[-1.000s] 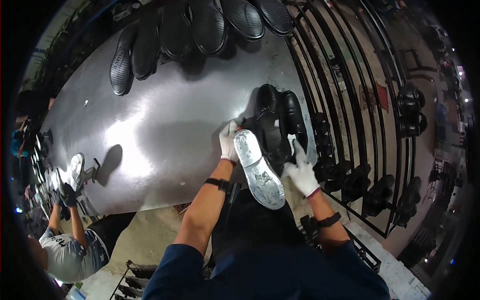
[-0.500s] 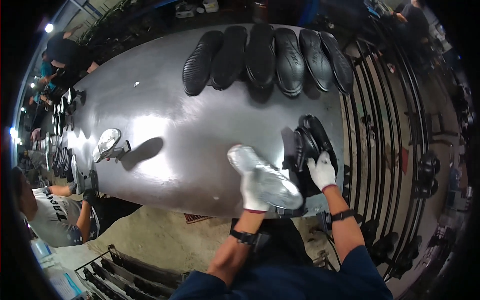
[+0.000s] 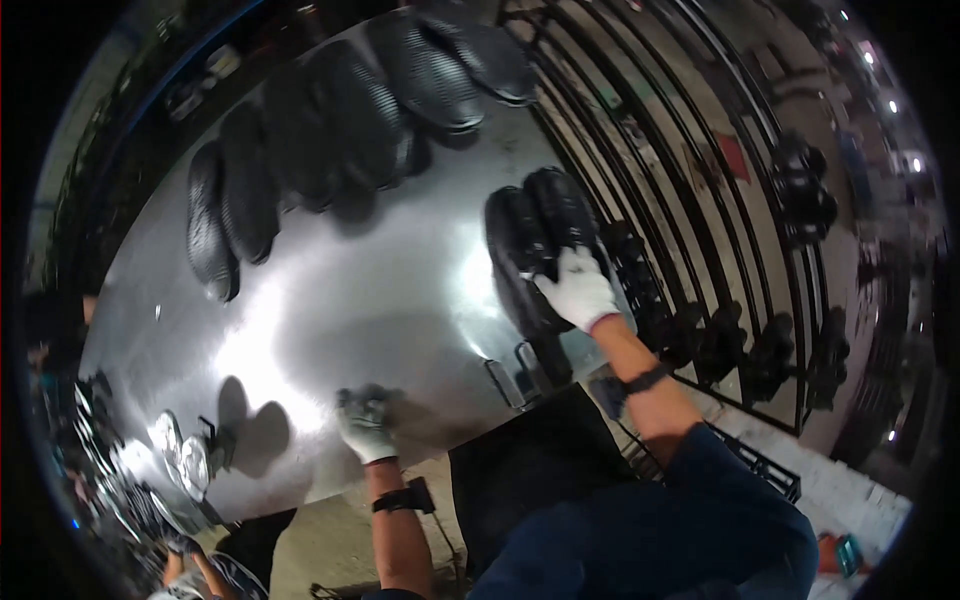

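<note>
My right hand [image 3: 580,288], in a white glove, grips a pair of black shoes [image 3: 520,228] near their heel ends, at the table's right side. My left hand [image 3: 366,425], gloved white with grey fingertips, is over the table near its front edge. It holds nothing, and its slightly blurred fingers look apart. Two silver shoe-shaped lasts [image 3: 194,466] stand side by side at the table's left end, well away from my left hand.
Several black shoe soles [image 3: 355,110] line the far side of the metal table [image 3: 400,270]. Metal brackets [image 3: 520,375] sit at its front edge. Black rails [image 3: 690,190] run along the right, with dark shoes near them. Another person's arm [image 3: 208,572] shows at lower left.
The view has turned to the right. My left hand has let go of the silver last, which now stands beside the other at left. My right hand remains on the black shoes.
</note>
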